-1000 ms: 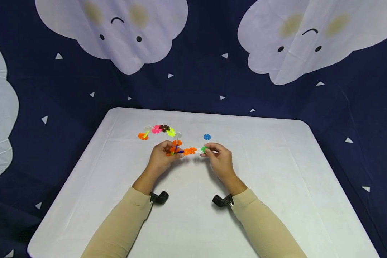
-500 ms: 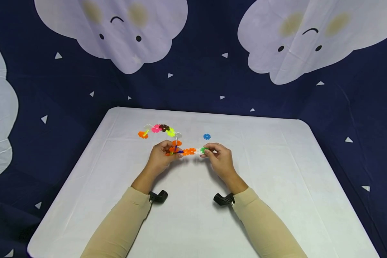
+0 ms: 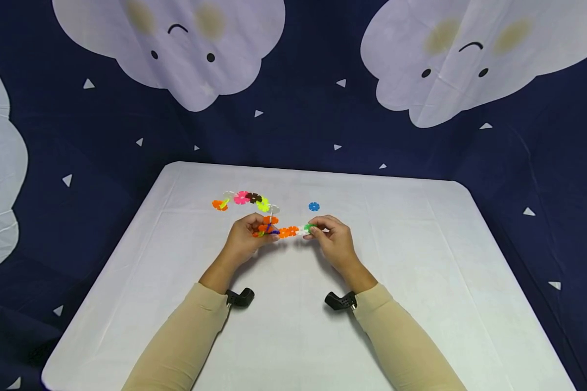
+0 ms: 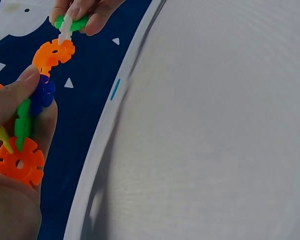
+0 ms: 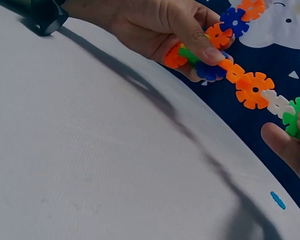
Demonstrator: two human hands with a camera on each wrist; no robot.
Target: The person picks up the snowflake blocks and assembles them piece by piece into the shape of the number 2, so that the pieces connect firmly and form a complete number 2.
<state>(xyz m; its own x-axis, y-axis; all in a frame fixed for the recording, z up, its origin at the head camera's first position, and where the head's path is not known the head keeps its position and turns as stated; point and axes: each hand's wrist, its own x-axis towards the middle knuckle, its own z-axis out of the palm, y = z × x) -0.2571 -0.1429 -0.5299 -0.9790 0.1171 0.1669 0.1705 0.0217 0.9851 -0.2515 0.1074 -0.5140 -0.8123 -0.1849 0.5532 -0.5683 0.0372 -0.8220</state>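
Note:
A chain of interlocking plastic snowflake discs (image 3: 288, 232) stretches between both hands above the table. My left hand (image 3: 243, 239) grips its middle, the thumb pressing a blue disc (image 5: 210, 71), with green and orange discs (image 4: 21, 162) against the palm. From there a loose part curves up and left through orange, clear, yellow, black and pink discs (image 3: 242, 197) to an orange end. On the other side, two orange discs (image 5: 254, 90) and a white disc (image 5: 277, 103) lead to a green disc (image 5: 296, 117). My right hand (image 3: 333, 241) pinches that green end disc between thumb and fingers.
A single blue snowflake disc (image 3: 314, 207) lies on the white table (image 3: 411, 260) beyond the right hand. A dark blue cloth with clouds (image 3: 293, 136) hangs behind the table's far edge. Black wrist cameras (image 3: 339, 301) stick out inward from both sleeves.
The loose curved part of the chain has swung slightly to the right and its top a little lower. Both hands keep their holds, almost in the same place.

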